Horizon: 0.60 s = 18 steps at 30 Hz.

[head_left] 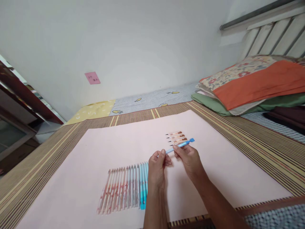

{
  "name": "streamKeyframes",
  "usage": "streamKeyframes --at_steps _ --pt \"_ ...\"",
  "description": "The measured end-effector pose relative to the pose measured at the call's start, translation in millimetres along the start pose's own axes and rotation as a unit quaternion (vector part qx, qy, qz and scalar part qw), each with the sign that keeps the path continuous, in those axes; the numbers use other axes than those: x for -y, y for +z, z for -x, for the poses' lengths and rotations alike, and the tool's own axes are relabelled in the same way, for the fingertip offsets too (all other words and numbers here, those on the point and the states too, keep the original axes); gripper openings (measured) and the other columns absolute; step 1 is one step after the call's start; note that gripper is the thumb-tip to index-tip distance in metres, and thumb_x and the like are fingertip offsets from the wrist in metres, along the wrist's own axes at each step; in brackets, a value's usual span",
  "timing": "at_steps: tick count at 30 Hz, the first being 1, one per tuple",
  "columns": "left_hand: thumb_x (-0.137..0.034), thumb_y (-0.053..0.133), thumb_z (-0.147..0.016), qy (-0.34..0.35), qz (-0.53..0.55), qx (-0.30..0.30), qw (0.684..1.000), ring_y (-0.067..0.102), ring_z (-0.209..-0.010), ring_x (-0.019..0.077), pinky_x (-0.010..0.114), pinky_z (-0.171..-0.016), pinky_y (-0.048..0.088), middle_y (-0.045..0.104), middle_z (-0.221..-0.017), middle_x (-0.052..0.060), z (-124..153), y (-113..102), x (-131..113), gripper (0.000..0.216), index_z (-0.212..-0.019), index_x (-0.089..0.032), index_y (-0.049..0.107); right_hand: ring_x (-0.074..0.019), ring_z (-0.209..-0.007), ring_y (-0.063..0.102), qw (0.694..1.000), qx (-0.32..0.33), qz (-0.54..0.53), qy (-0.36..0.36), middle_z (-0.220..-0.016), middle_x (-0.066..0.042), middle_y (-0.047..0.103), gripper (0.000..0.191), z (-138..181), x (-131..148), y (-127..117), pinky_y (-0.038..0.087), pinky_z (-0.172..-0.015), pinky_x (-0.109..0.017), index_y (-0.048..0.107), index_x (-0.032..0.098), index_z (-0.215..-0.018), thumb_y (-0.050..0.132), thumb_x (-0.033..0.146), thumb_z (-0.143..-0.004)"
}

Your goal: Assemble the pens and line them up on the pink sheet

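Note:
A blue pen with a paler front half is held between both hands, slanting up to the right above the pink sheet. My left hand pinches it near its lower left end. Closer to the blue end, my right hand grips it between thumb and fingers. Just beyond the pen lie several short cream and brown pens with dark tips, stacked in a column. Left of my left wrist is a neat row of pens, pinkish at the left, greyish, then bright blue; my left forearm partly covers its right end.
The sheet lies on a striped mat. At the right sit folded orange and floral bedding and a green cloth. A pink note is on the wall behind, and a radiator stands at upper right.

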<state>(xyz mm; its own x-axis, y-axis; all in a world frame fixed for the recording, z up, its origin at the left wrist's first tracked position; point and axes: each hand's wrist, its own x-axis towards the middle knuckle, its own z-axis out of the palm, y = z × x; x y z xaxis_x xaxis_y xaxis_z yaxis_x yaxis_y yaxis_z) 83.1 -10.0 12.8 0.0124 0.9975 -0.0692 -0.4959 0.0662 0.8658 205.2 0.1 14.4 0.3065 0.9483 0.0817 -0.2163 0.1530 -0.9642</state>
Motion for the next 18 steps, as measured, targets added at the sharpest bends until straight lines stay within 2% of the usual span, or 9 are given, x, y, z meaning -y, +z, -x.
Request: streamKeyframes --at_steps 4,7,11,13,16,18 --pt "-0.03 0.085 -0.067 0.055 -0.017 -0.004 0.998 0.058 -0.067 0.0101 0.022 -0.067 0.045 0.066 -0.077 0.001 -0.1 1.0 0.2 0.029 -0.084 -0.016 0.065 -0.0123 -0.053 0.046 0.998 0.016 -0.052 0.028 -0.053 0.002 0.054 0.039 -1.4 -1.4 0.3 0.035 -0.055 -0.029 0.057 0.019 -0.059 0.081 0.048 -0.07" --pt "-0.03 0.086 -0.065 0.05 0.006 0.002 0.999 0.062 -0.073 0.0123 0.024 -0.07 0.047 0.068 -0.083 0.002 0.3 3.3 -0.7 0.037 -0.094 -0.017 0.066 -0.0128 -0.055 0.047 0.995 0.023 -0.086 0.046 -0.055 0.002 0.054 0.038 -2.5 -4.2 0.6 0.036 -0.055 -0.029 0.058 0.019 -0.061 0.081 0.048 -0.07" --pt "-0.041 0.079 -0.073 0.006 -0.009 0.0 1.0 0.061 -0.064 0.013 0.026 -0.066 0.047 0.068 -0.072 0.005 1.8 5.0 -1.2 0.031 -0.08 -0.014 0.065 -0.0132 -0.055 0.047 0.999 0.01 -0.041 0.027 -0.055 0.002 0.055 0.039 -1.1 -3.6 0.6 0.037 -0.056 -0.029 0.059 0.019 -0.061 0.081 0.049 -0.07" --pt "-0.038 0.079 -0.073 0.031 -0.053 -0.007 0.998 0.06 -0.064 0.0126 0.026 -0.067 0.047 0.069 -0.072 0.005 3.3 5.4 -2.5 0.029 -0.078 -0.014 0.066 -0.0131 -0.055 0.046 0.999 0.012 -0.03 0.021 -0.054 0.002 0.054 0.04 -0.3 -1.8 0.4 0.036 -0.056 -0.029 0.058 0.019 -0.059 0.081 0.049 -0.07" --pt "-0.033 0.081 -0.071 0.085 -0.113 -0.023 0.99 0.06 -0.067 0.0123 0.023 -0.067 0.046 0.068 -0.074 0.003 5.6 6.4 -5.5 0.026 -0.083 -0.014 0.068 -0.0131 -0.055 0.046 0.996 0.038 -0.074 0.044 -0.054 0.002 0.052 0.041 0.2 1.9 0.3 0.037 -0.056 -0.029 0.057 0.019 -0.058 0.081 0.05 -0.069" --pt "-0.034 0.081 -0.071 0.089 -0.103 -0.03 0.99 0.058 -0.063 0.0113 0.023 -0.064 0.045 0.067 -0.069 0.002 5.7 7.1 -6.7 0.026 -0.082 -0.014 0.068 -0.0132 -0.057 0.047 0.99 0.069 -0.105 0.067 -0.058 0.001 0.054 0.04 0.6 5.0 0.0 0.039 -0.058 -0.03 0.06 0.018 -0.062 0.081 0.052 -0.07"
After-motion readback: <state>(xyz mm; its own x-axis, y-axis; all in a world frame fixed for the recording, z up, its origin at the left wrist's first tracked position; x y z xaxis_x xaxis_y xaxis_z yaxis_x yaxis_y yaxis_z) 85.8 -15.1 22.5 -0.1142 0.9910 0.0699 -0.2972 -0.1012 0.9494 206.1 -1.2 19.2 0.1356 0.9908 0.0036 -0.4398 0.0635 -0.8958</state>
